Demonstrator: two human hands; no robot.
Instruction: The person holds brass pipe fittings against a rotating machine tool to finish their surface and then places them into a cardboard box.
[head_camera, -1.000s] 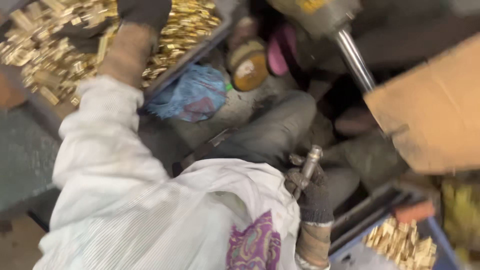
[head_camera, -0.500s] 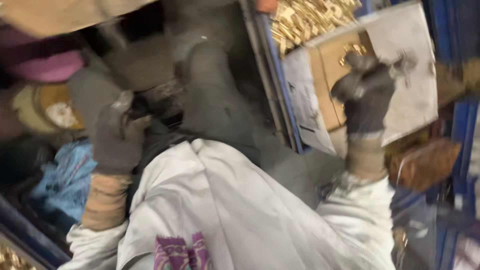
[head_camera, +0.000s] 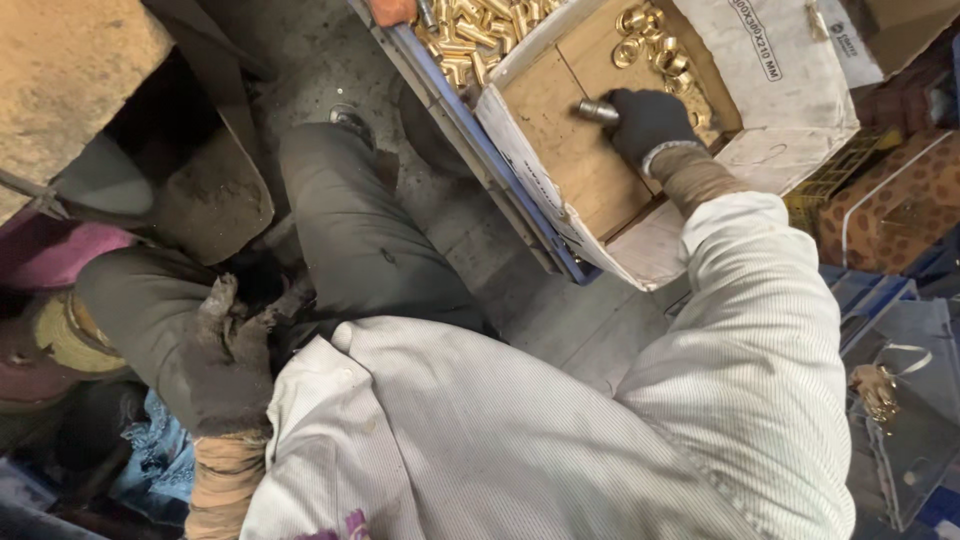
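Right hand (head_camera: 648, 122), black-gloved, was closed around a short silvery metal cylinder (head_camera: 598, 110), held inside an open cardboard box (head_camera: 560, 150). Cylinder stuck out just left of the fingers, over the box's bare bottom. Brass rings (head_camera: 655, 45) lay piled just beyond the hand in the same box. Blue tray (head_camera: 500, 180) of brass parts (head_camera: 470, 25) sat beside the box, left of the hand. Left hand (head_camera: 225, 350), in a dirty grey glove, rested on the knee, loosely curled, holding nothing visible.
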